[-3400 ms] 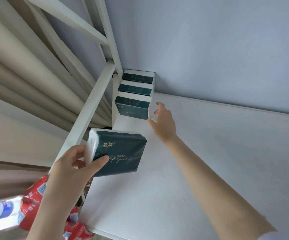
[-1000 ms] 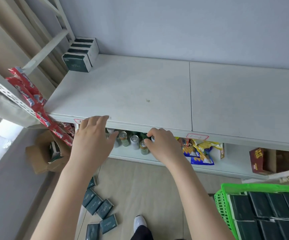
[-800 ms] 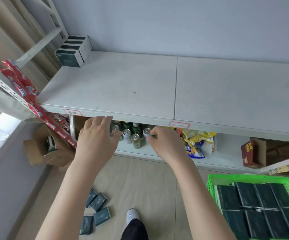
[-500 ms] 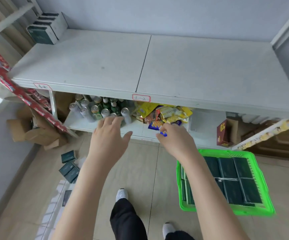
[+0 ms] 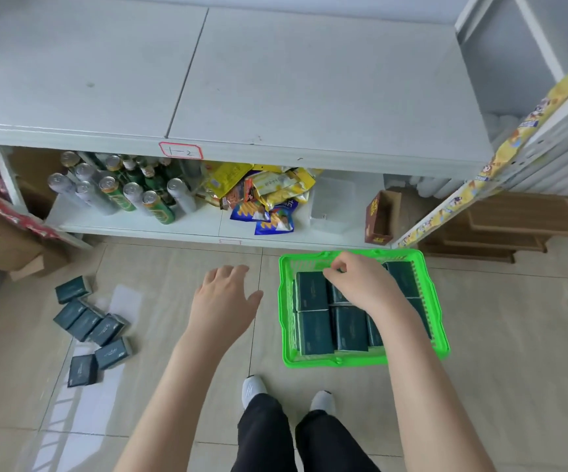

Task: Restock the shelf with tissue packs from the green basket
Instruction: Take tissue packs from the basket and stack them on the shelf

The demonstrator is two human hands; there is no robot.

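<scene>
The green basket (image 5: 337,361) stands on the floor in front of the shelf, right of my feet, filled with several dark green tissue packs (image 5: 313,332). My right hand (image 5: 360,287) hangs over the basket's far half with fingers loosely curled, and I see nothing in them. It hides some of the packs. My left hand (image 5: 224,301) is spread, palm down, over bare floor just left of the basket. The white top shelf (image 5: 309,80) is bare in this view.
Several loose tissue packs (image 5: 85,321) lie on the floor at the left. The lower shelf holds cans (image 5: 122,192), snack bags (image 5: 265,192) and a brown carton (image 5: 379,216). A cardboard box (image 5: 3,247) sits at far left. My feet (image 5: 253,386) stand below the basket.
My view dropped from the shelf to the floor. Both hands came down off the shelf edge; the right one moved right over the basket. The pack my left hand held is gone from it.
</scene>
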